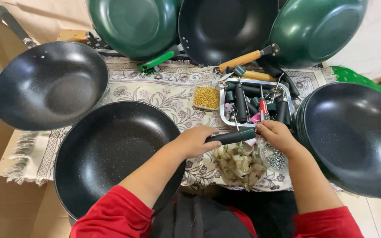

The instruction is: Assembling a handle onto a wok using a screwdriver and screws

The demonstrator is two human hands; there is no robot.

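My left hand (196,141) and right hand (275,134) grip a black handle (231,137) at the black pan (106,154); fastening looks unfinished, spare handles fill the tray (224,115).

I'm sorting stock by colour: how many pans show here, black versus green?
Black pans: 4
Green pans: 2
Total: 6

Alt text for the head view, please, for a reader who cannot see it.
Both hands hold a black pan handle over a patterned cloth: left hand grips it, right hand at its end. Black and green woks surround a metal tray of handles and tools.
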